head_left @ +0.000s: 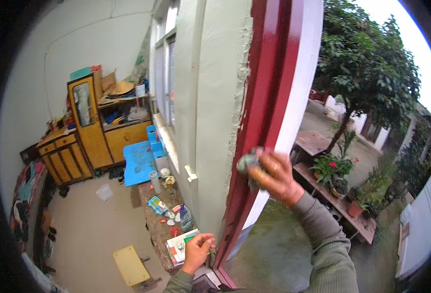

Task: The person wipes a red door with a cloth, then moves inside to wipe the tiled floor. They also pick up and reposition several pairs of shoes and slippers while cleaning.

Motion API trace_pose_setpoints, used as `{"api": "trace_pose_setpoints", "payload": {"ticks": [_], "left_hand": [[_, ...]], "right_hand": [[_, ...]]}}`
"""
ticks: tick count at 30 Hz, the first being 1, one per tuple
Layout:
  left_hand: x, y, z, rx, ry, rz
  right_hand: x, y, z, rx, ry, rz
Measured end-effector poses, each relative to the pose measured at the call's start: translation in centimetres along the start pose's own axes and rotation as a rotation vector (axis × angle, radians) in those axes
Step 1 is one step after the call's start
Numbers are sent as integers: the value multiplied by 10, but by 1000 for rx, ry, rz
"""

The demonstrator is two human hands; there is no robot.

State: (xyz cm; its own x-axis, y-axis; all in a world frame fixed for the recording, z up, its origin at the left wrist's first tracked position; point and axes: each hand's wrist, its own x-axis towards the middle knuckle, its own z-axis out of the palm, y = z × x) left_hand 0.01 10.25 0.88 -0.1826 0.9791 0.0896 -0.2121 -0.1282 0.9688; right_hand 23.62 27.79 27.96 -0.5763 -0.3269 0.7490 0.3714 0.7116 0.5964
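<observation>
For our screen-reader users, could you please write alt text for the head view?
A person's right hand holds a crumpled cloth at a red door frame; their left hand is near a cluttered table, with potted plants outside.

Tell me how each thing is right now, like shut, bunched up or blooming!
Right hand: gripping, slightly blurred
Crumpled grey-green cloth: bunched up, seemingly against the glossy dark-red frame
Left hand: fingers loosely curled, nothing visibly held
Glass-panelled yellow-brown wooden cabinet door: shut
Yellow-brown wooden drawers: shut
Flat-seated yellow stool: upright
Red-flowered green potted plant: blooming
</observation>
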Motion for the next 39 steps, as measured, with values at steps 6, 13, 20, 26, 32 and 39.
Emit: {"api": "trace_pose_setpoints", "payload": {"ticks": [6, 13, 20, 26, 32, 39], "left_hand": [[7, 13, 0, -55, -193, -92], [9, 17, -49, -97, -269, -84], [11, 15, -79, -88, -325, -130], [31, 27, -71, -115, -341, -52], [45, 25, -75, -165, -279, -23], [51, 24, -82, -155, -356, -41]], "right_hand": [[225, 164, -42, -397, 413, -11], [239, 182, -47, -401, 540, 161], [114, 85, -14, -89, 373, 884], [278, 208, -66, -573, 539, 465], [335, 207, -60, -595, 460, 253], [338, 148, -84, -908, 131, 63]]}}
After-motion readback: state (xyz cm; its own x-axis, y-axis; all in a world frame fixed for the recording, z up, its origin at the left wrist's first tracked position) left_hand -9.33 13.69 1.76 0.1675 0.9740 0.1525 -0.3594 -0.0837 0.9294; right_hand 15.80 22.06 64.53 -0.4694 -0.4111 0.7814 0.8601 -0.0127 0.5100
